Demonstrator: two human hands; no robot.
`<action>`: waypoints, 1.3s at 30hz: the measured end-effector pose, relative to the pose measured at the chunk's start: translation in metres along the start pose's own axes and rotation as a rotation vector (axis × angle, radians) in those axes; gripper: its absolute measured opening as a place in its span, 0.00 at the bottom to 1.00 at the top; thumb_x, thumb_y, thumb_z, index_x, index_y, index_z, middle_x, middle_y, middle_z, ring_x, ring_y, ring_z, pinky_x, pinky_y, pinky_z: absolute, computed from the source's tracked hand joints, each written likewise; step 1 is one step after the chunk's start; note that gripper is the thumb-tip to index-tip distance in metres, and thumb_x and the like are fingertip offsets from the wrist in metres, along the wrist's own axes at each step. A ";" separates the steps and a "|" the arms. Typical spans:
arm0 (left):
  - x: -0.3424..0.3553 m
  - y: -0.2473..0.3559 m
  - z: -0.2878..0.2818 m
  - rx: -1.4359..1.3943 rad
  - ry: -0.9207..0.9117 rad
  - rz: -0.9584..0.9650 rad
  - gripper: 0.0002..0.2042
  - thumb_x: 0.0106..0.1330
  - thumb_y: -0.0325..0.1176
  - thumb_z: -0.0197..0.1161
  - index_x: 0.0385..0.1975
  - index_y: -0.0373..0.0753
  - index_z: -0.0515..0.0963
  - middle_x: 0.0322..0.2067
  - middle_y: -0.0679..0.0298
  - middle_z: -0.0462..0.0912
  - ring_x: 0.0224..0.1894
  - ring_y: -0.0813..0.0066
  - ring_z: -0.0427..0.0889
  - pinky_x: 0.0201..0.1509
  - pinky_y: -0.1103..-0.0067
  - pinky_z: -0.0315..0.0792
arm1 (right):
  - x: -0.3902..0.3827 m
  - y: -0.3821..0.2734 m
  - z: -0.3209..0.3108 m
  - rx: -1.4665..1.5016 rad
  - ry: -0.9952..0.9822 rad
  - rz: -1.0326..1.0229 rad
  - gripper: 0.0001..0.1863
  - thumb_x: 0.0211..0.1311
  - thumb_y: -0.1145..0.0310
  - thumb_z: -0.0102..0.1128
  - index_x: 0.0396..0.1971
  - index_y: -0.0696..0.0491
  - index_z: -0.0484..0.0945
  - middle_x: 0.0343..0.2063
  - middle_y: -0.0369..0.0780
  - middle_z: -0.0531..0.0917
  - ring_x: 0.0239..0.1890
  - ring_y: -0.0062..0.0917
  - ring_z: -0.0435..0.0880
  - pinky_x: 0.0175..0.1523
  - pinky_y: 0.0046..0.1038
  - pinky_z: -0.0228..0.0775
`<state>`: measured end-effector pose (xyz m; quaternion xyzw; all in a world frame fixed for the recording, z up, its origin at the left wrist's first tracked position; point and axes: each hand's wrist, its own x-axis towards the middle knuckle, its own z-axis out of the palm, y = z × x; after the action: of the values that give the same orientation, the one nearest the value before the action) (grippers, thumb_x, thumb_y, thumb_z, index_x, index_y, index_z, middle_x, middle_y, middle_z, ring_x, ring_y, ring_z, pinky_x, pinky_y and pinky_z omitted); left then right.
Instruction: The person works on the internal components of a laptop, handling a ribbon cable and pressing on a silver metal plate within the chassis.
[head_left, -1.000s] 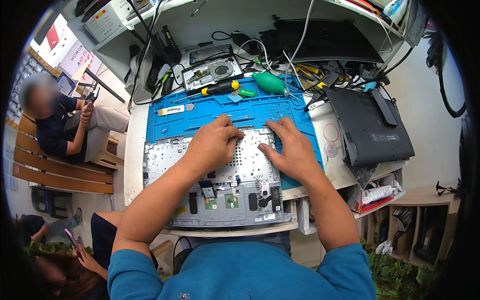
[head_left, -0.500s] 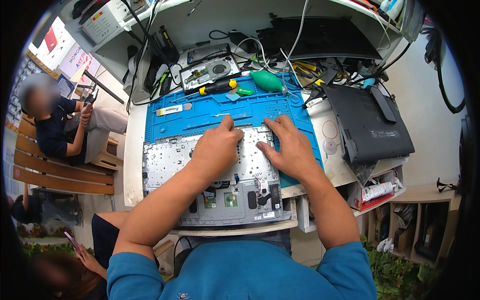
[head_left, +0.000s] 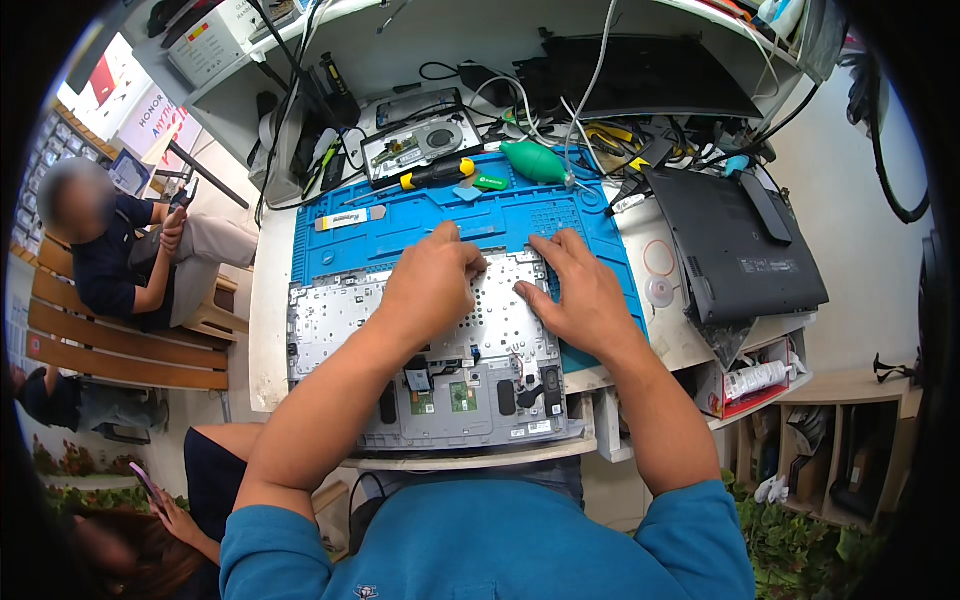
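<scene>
A laptop's silver top case (head_left: 330, 310) lies inside-up on the blue repair mat (head_left: 400, 218), its touchpad side toward me. My left hand (head_left: 432, 285) is over the middle of its far part. Those fingers are curled together near the far edge, and whatever is between them is hidden. At the far right corner rests my right hand (head_left: 585, 295), thumb and fingers apart, with the fingertips on the metal. Small green circuit boards (head_left: 464, 397) and black speaker parts (head_left: 506, 401) show in the near half of the case.
Beyond my hands lie a yellow-black screwdriver (head_left: 437, 174), a green blower bulb (head_left: 533, 162) and an opened device with a fan (head_left: 420, 145). A dark laptop cover (head_left: 738, 245) leans at the right. A seated person (head_left: 130, 235) is at the left, with another person's hand (head_left: 180, 522) holding a phone below.
My left hand has shifted slightly left and away from me, its fingers still curled. My right hand stays at the same corner.
</scene>
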<state>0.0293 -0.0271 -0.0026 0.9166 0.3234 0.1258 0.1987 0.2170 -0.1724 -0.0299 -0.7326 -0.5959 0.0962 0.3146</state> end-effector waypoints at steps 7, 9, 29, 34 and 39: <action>0.001 0.001 0.001 0.009 0.032 -0.005 0.04 0.66 0.24 0.73 0.37 0.38 0.93 0.40 0.52 0.85 0.45 0.47 0.88 0.52 0.59 0.82 | 0.000 -0.001 0.000 -0.005 -0.012 0.010 0.33 0.71 0.57 0.76 0.69 0.59 0.81 0.60 0.50 0.82 0.57 0.50 0.88 0.60 0.49 0.83; 0.002 0.000 0.000 -0.002 0.024 -0.004 0.04 0.66 0.25 0.73 0.36 0.38 0.93 0.39 0.53 0.85 0.46 0.48 0.87 0.52 0.59 0.81 | 0.000 -0.002 -0.001 -0.003 -0.014 0.011 0.33 0.70 0.56 0.76 0.69 0.59 0.81 0.60 0.50 0.82 0.57 0.50 0.88 0.60 0.49 0.83; 0.009 -0.005 0.000 -0.042 -0.016 0.021 0.07 0.66 0.23 0.71 0.38 0.40 0.94 0.39 0.55 0.85 0.46 0.49 0.86 0.52 0.60 0.79 | 0.000 -0.002 0.000 -0.015 0.000 0.005 0.33 0.70 0.56 0.76 0.69 0.59 0.81 0.58 0.48 0.82 0.55 0.48 0.89 0.58 0.48 0.83; 0.008 -0.002 0.000 -0.041 -0.020 0.015 0.08 0.65 0.21 0.71 0.38 0.40 0.94 0.39 0.56 0.84 0.47 0.50 0.87 0.52 0.60 0.80 | -0.001 -0.002 -0.001 -0.025 -0.010 0.012 0.34 0.71 0.56 0.76 0.70 0.59 0.81 0.59 0.48 0.82 0.56 0.48 0.89 0.59 0.48 0.83; 0.011 -0.005 -0.004 -0.034 -0.058 0.049 0.08 0.64 0.21 0.72 0.38 0.39 0.94 0.39 0.56 0.85 0.47 0.51 0.87 0.52 0.61 0.80 | -0.001 -0.002 0.000 -0.025 0.004 -0.001 0.34 0.71 0.56 0.76 0.70 0.59 0.80 0.59 0.49 0.82 0.56 0.49 0.88 0.59 0.48 0.83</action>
<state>0.0334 -0.0148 0.0000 0.9240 0.2927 0.1092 0.2206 0.2154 -0.1736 -0.0289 -0.7363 -0.5969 0.0872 0.3065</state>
